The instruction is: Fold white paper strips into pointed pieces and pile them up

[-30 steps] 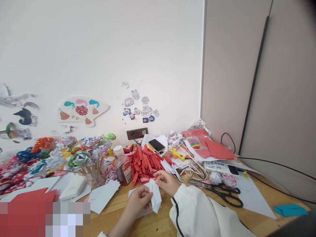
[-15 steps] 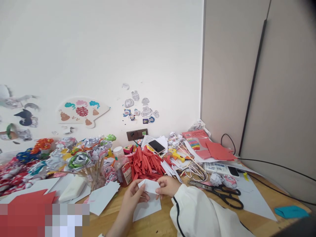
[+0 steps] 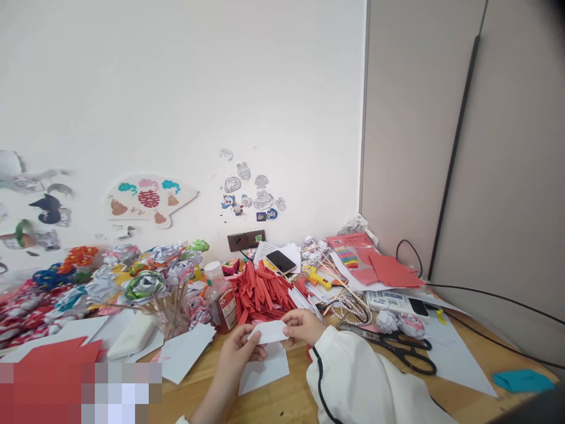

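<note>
Between my two hands is a small folded piece of white paper (image 3: 267, 332), held just above the table. My left hand (image 3: 241, 348) pinches its left end, thumb on the near face. At the right end, my right hand (image 3: 304, 327) grips it between thumb and fingers. Beneath them a flat white sheet (image 3: 265, 371) lies on the wooden table (image 3: 212, 391), partly covered by my left fingers. Just beyond my hands is a heap of folded red paper strips (image 3: 265, 294), with folded white strips (image 3: 304, 299) at its right side.
Black-handled scissors (image 3: 410, 350) lie right of my sleeve. Farther back are a phone (image 3: 281, 262), a yellow glue gun (image 3: 318, 278) and red paper (image 3: 392, 271). A bottle (image 3: 214, 272) and several paper flowers (image 3: 145, 285) stand left. A teal paper piece (image 3: 523, 380) lies far right.
The folded white paper has flattened from a pointed, angled shape into a narrower strip. My right hand has shifted slightly up and right; my left hand still holds its end.
</note>
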`<state>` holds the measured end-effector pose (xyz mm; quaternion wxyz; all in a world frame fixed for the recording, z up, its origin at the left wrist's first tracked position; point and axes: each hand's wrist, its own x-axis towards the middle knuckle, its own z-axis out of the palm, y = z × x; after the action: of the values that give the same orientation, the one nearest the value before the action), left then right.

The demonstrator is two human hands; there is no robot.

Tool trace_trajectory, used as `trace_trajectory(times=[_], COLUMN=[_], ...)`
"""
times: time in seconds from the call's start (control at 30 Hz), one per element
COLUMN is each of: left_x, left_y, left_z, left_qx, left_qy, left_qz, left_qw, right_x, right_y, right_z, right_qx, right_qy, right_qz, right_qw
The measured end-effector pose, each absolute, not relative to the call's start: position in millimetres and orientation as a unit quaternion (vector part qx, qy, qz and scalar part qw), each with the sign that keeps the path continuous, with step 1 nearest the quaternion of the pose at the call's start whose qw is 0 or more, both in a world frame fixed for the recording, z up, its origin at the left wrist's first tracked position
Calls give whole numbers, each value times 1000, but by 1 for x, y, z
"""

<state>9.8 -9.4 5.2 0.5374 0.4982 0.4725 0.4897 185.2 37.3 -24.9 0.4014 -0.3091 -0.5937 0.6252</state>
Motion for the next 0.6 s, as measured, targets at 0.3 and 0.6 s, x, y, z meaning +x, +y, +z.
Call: trace_trajectory(times=[0.3, 0.6], left_x=[8, 11], left_y=[-10, -19], left_z=[6, 15], left_qx=[475, 452], left_qy=[447, 435], left_qz=[478, 490], left_qw=[588, 605], right_x=[181, 178], right_y=[33, 34], right_z=[-22, -32], right_qx=[-310, -310], right_qy=[-599, -630], right_qz=[600, 533], right_qw=[430, 472])
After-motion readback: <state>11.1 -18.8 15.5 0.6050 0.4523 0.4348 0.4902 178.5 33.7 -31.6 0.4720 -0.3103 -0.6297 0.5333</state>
